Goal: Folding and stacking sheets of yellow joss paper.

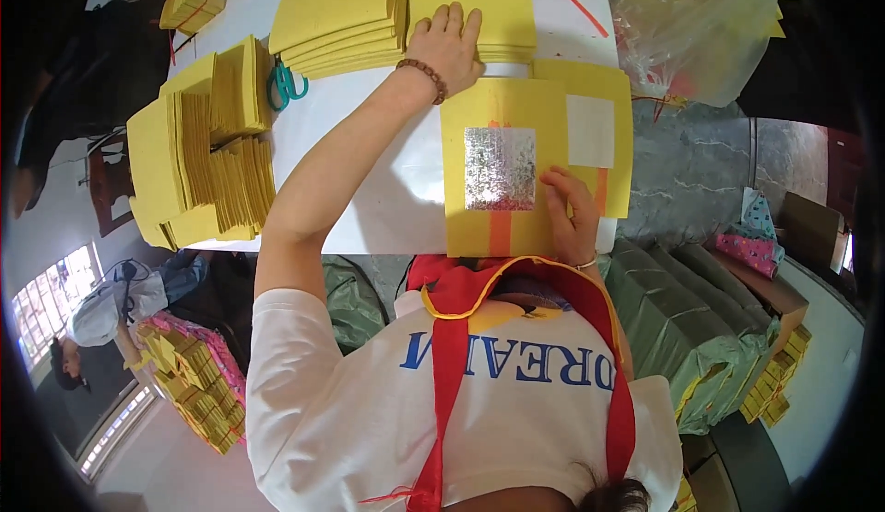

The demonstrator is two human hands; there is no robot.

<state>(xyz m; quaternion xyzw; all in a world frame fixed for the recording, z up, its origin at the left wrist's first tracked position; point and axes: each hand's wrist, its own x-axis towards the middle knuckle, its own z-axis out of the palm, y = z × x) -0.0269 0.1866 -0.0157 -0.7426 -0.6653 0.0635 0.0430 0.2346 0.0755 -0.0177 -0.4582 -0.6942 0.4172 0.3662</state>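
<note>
My left hand (447, 48) lies flat, fingers stretched and a little apart, on a stack of yellow paper (505, 14) at the far side of the table. A brown bead bracelet (422, 79) circles its wrist. In front of me is a yellow joss paper sheet (466, 106) with a silver foil square (500, 168) and an orange stripe. Beside its right edge, my right hand (573, 217) rests with loosely bent fingers apart, holding nothing visible. Partly under that sheet lies another yellow sheet (618, 143) with a white square (590, 131).
More yellow stacks (336, 14) fill the far edge, and others (194, 157) the left. Teal-handled scissors (286, 86) lie between. A clear plastic bag (696, 33) sits far right. Green wrapped bundles (687, 318) stand at the lower right. Another person (129, 300) is at the left.
</note>
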